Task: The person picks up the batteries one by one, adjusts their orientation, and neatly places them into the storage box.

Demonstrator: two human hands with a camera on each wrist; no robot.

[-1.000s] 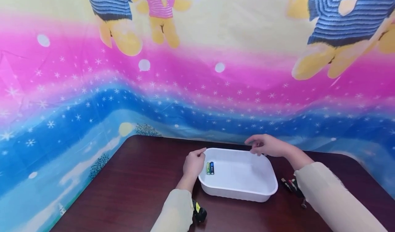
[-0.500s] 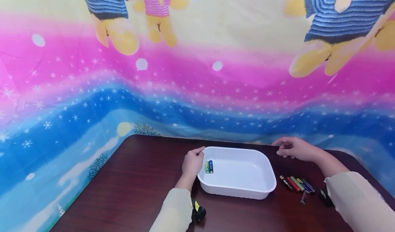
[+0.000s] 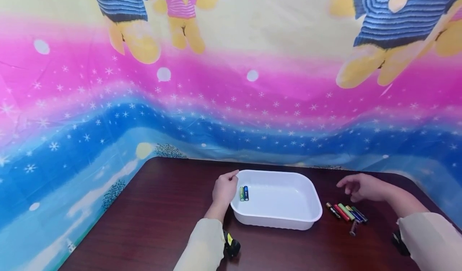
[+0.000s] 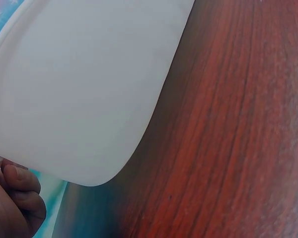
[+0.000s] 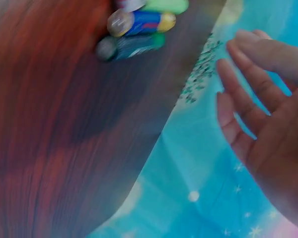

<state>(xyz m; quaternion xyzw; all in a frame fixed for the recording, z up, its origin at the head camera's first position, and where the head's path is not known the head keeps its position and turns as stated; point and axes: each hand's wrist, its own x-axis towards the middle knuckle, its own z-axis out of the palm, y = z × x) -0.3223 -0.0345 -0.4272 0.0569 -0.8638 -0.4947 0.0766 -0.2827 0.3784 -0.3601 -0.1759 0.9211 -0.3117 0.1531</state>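
My left hand (image 3: 224, 189) grips the left rim of a white plastic basin (image 3: 285, 202), thumb at the edge. In the left wrist view, its curled fingers (image 4: 24, 179) sit below the basin's outer wall (image 4: 84, 94). Two batteries lie side by side inside at the left, one green (image 3: 242, 194) and one blue (image 3: 246, 193). My right hand (image 3: 366, 187) hovers bare, fingers relaxed and apart, just behind a row of batteries on the table. Among these are a red battery (image 3: 341, 212), a light green battery (image 3: 346, 211) and a blue-yellow battery (image 5: 141, 23).
One brownish battery (image 3: 353, 228) lies at an angle in front of the row. Everything stands on a dark wood table (image 3: 173, 207). A printed cloth (image 3: 216, 102) with bears hangs behind its far edge. Black wrist devices show at the left sleeve (image 3: 232, 245) and right sleeve (image 3: 400, 243).
My right hand has moved from over the basin's back right corner rightward and down to the batteries, uncovering the row. The left hand keeps its grip on the rim.
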